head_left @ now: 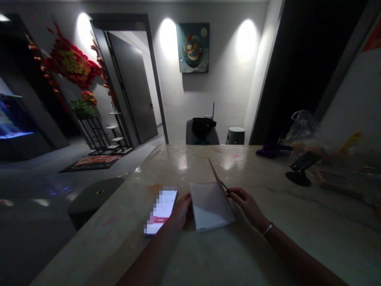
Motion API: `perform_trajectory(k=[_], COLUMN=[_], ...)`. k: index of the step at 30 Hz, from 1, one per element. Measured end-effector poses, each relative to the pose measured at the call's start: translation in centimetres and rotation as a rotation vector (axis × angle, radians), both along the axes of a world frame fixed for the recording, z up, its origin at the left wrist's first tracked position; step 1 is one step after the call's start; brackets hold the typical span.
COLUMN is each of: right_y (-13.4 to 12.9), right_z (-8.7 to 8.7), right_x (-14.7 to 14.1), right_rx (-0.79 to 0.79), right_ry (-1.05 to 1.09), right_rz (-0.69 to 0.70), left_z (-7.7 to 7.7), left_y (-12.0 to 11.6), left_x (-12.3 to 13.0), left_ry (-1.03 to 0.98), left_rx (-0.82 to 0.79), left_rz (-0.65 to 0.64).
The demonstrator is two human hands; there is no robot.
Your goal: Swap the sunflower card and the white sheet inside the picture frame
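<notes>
A notebook [210, 206] lies on the table in front of me, with blank white pages showing and its thin brown cover [214, 173] raised at a steep tilt on the right side. My left hand [182, 208] is closed at the left edge of the notebook, its fingertips partly hidden. My right hand [242, 200] has its fingers pinched at the raised cover. A thin dark line shows at those fingertips; I cannot tell if it is a pen or the cover's edge. Beside my left forearm lies a lit phone [162, 210], its screen partly pixelated.
The pale stone table [178, 163] reaches forward to a grey chair [202, 133] with a black bag on it. At right stand a black phone stand [300, 171], a purple item [272, 150] and a clear plastic bag [303, 127]. A dark round stool [95, 198] stands at left.
</notes>
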State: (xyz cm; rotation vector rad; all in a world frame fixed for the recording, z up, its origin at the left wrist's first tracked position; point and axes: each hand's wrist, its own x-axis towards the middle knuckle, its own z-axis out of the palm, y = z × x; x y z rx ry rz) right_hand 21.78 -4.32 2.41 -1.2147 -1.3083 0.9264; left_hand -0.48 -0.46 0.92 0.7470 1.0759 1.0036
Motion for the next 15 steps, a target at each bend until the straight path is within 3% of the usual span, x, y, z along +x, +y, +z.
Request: perform_trajectory(k=[9,15], right_y=[0.4,2.0], right_z=[-0.7,-2.9], right_x=[0.5,1.7], right_rx=[-0.073,-0.239], right_ry=[0.419,0.712], right_rz=[-0.065,-0.163], left_z=[0.0,-0.3], left_y=[0.0,-0.1], left_x=[-0.2,-0.5], left_ry=[0.008,0.025], left_rx=[0.014,0.059], left_rz=[0.016,0.032])
